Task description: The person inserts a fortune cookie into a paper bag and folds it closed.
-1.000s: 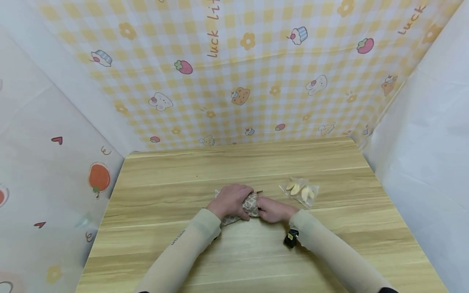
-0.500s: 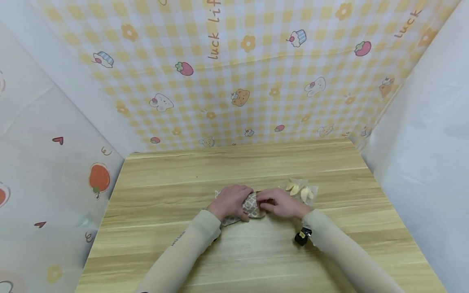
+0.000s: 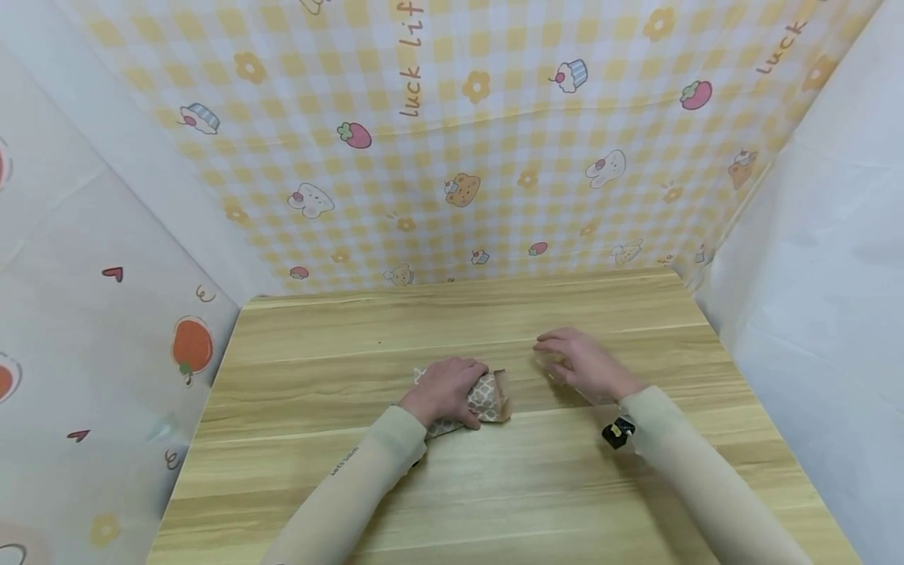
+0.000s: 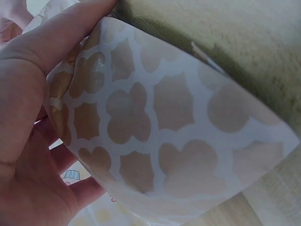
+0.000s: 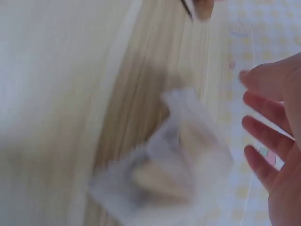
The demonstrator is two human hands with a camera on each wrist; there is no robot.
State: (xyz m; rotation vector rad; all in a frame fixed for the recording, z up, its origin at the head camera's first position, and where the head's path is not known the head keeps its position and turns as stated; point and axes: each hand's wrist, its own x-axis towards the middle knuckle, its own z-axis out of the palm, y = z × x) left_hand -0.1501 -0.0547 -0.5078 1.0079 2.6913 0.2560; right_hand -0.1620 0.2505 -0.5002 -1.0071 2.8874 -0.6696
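In the head view my left hand [image 3: 445,388] grips a small paper bag [image 3: 486,399] lying on the table. Its thumb and fingers wrap round the bag, whose tan quatrefoil print [image 4: 175,101] fills the left wrist view. The bag's brown mouth [image 3: 504,394] gapes toward the right. My right hand [image 3: 588,364] hovers over the table to the right, fingers spread and holding nothing. Just beside those fingers, two clear packets [image 5: 162,181] of pale folded cookies, like fortune cookies, appear blurred in the right wrist view; from the head the hand mostly hides them.
A wood-grain table [image 3: 339,337] stretches beneath both arms. A yellow checked cloth [image 3: 424,157] rises behind its far edge, and white sheets [image 3: 812,235] stand at both sides. A black camera [image 3: 618,432] sits on the right wrist.
My right hand has left the bag's mouth and moved right and away from me, over the packets. The bag's mouth has widened. My left hand keeps its hold in place.
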